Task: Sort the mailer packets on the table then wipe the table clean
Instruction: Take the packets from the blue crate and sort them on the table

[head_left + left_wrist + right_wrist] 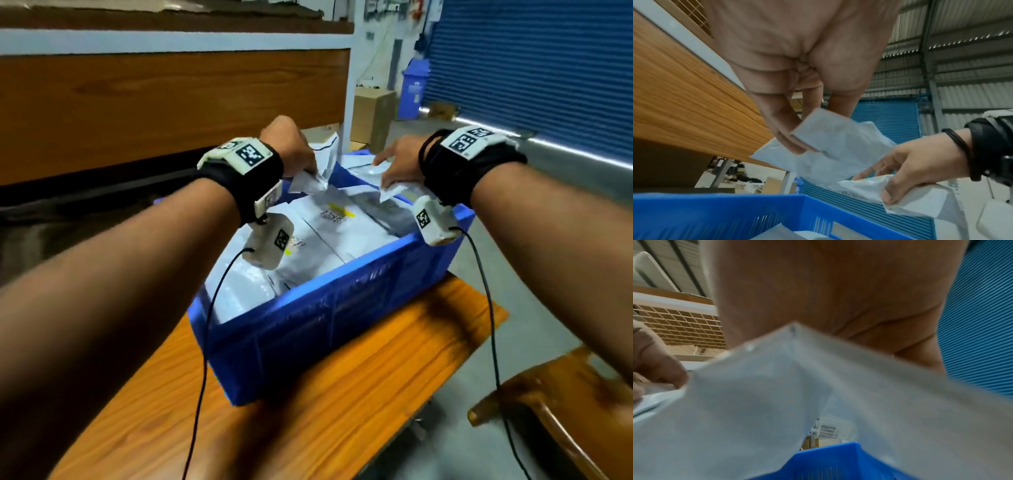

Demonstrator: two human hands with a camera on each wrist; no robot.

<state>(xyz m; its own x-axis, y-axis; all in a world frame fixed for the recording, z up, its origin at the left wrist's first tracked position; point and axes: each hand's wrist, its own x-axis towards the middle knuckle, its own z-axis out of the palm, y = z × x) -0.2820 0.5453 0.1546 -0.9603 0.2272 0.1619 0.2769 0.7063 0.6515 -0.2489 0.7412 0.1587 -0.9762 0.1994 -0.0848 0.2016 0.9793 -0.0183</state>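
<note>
A blue plastic crate (342, 308) stands on the wooden table (308, 411) and is filled with several grey-white mailer packets (329, 226). My left hand (291, 147) is over the crate's far left corner and pinches a crumpled packet (834, 142) between thumb and fingers. My right hand (400, 161) is over the far right side and grips another white packet (910, 199), which fills the right wrist view (777, 402). The crate rim (715, 209) shows below the left hand, and a crate corner (838, 462) shows below the right.
A large wooden shelf panel (171, 102) rises just behind the crate. A wooden chair (565, 411) stands at the lower right beside the table. A cardboard box (371, 116), a blue bin (414, 89) and a blue roller shutter (531, 68) are farther back on the right.
</note>
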